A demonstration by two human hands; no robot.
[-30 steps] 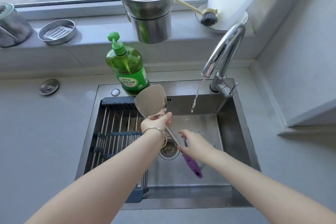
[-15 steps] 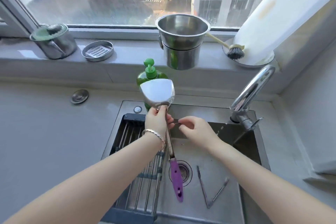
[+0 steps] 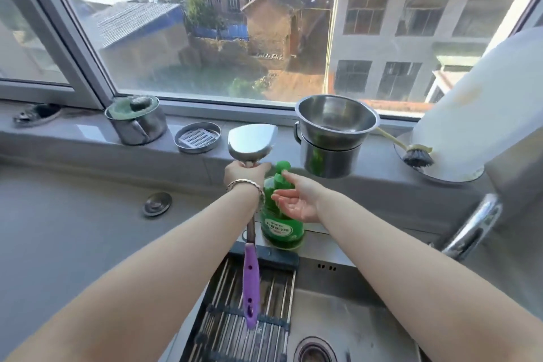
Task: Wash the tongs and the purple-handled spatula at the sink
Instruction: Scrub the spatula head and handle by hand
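Observation:
My left hand point(image 3: 245, 172) grips the neck of the spatula just under its steel blade point(image 3: 252, 139), blade up. Its purple handle point(image 3: 250, 285) hangs down over the drying rack. My right hand point(image 3: 296, 198) is cupped, palm up, beside the green soap bottle point(image 3: 282, 228), with the thumb resting on the pump head point(image 3: 282, 167). It holds nothing. The tongs are out of view.
The sink basin point(image 3: 340, 320) with its drain point(image 3: 316, 351) lies below. A roll-up drying rack point(image 3: 273, 303) covers its left part. The faucet point(image 3: 473, 228) stands right. On the sill sit stacked steel pots point(image 3: 333, 138), a soap dish point(image 3: 197, 137), a lidded tin point(image 3: 136, 120) and a dish brush point(image 3: 417, 157).
The view has tilted up toward the window. My left hand raised the spatula higher. My right hand left the spatula shaft and went to the soap bottle's pump. The tongs dropped out of frame.

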